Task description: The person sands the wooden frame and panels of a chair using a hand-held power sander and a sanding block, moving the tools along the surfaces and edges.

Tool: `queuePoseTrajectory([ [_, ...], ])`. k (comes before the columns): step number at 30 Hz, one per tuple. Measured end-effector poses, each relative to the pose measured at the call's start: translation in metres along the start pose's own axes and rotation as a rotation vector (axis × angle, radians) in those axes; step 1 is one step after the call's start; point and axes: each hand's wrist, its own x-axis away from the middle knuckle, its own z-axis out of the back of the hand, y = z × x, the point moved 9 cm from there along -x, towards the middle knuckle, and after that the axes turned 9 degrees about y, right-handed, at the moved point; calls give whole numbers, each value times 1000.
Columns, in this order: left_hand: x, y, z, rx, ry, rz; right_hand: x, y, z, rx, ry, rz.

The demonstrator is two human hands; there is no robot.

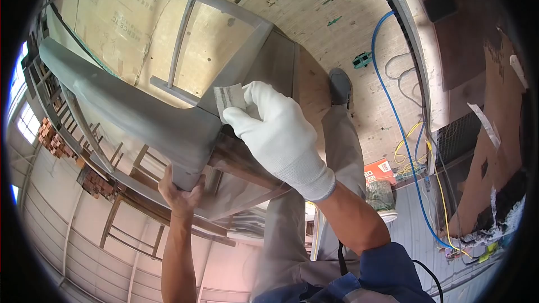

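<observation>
A grey-coated chair frame (147, 120) with a long curved rail and slim legs lies tilted across the left and middle of the view. My left hand (182, 195), bare, is wrapped round the stubby lower end of that frame. A white knitted glove covers my right hand (279, 134). Thumb and fingers of the glove pinch a small pale folded pad (229, 96), which looks like sandpaper. The pad is at the joint where the curved rail meets the flat grey panel (275, 59); whether it presses on the surface I cannot tell.
Chair frames (120, 219) and stacked brown blocks (54, 138) stand at the left. A blue hose (387, 87) and yellow cable (443, 210) run along the right. Beside my legs are a bucket (383, 196) and an orange-red box (377, 170). Brown cardboard (487, 191) stands far right.
</observation>
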Motion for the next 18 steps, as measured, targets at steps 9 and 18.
queuePoseTrajectory([
  [9,-4,5,1,31,3,-8,0,-9,-2,53,-40,21],
  [18,-3,6,1,10,-24,24,8,-18,-1,136,-12,152],
])
